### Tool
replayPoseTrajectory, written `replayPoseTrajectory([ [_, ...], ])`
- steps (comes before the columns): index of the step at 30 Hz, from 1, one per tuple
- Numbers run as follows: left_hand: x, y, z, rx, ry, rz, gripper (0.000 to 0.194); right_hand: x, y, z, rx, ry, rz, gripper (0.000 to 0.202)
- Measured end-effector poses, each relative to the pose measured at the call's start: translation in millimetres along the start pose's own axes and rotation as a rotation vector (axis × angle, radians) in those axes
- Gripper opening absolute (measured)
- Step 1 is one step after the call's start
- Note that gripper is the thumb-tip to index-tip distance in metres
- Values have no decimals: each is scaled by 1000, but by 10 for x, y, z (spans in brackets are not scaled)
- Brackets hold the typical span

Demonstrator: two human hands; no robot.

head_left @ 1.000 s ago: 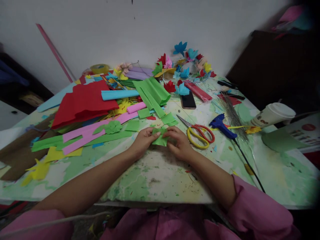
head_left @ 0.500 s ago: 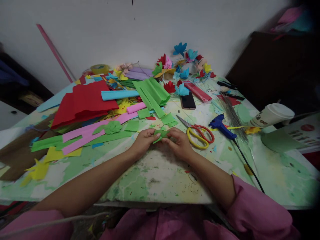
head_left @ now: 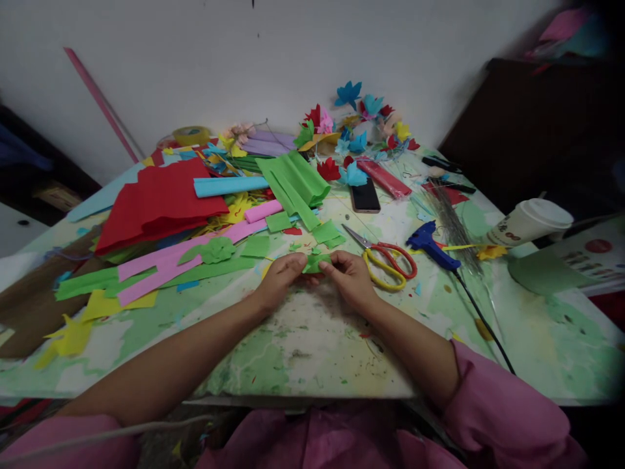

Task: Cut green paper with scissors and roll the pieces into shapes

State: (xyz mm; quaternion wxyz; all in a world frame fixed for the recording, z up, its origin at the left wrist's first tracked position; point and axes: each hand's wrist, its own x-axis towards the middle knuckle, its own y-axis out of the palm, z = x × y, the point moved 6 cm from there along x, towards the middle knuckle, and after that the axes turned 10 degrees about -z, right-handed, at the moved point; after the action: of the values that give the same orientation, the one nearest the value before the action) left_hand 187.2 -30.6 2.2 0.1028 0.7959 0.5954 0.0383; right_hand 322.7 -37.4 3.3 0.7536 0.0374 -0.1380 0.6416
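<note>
Between my two hands, near the middle of the table, is a small piece of green crepe paper [head_left: 317,262]. My left hand [head_left: 283,279] pinches its left end between thumb and fingers. The right end is pinched by my right hand [head_left: 349,279]. Scissors [head_left: 385,259] with red and yellow handles lie just right of my right hand. Small cut green squares [head_left: 327,232] lie beyond my fingers. Left of my left hand, a green paper rosette [head_left: 217,250] rests on pink and green strips [head_left: 159,279].
Red crepe paper [head_left: 161,202] and folded green paper [head_left: 295,182] lie at the back left. Paper flowers [head_left: 354,174] stand behind a phone [head_left: 365,197]. A blue glue gun [head_left: 433,246], wires [head_left: 452,215] and a lidded cup [head_left: 530,221] are at the right.
The green paper between my hands shows a broader, flatter face than before. My left fingers have shifted slightly on it, and the whole view has moved a little.
</note>
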Motion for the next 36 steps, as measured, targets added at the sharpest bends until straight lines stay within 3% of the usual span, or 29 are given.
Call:
replayPoseTrajectory([
  [5,-1,-4,-25,194,56,-44,40,-2,10,7,-9,-15,1,28],
  [12,21,-45,2,210,19,-127,36,-21,24,22,24,-6,39,26],
  [26,-2,-57,-25,290,16,-167,31,-8,-8,61,-58,-41,-5,31],
  [36,7,-58,0,316,41,-119,31,-22,0,57,27,-26,3,23],
])
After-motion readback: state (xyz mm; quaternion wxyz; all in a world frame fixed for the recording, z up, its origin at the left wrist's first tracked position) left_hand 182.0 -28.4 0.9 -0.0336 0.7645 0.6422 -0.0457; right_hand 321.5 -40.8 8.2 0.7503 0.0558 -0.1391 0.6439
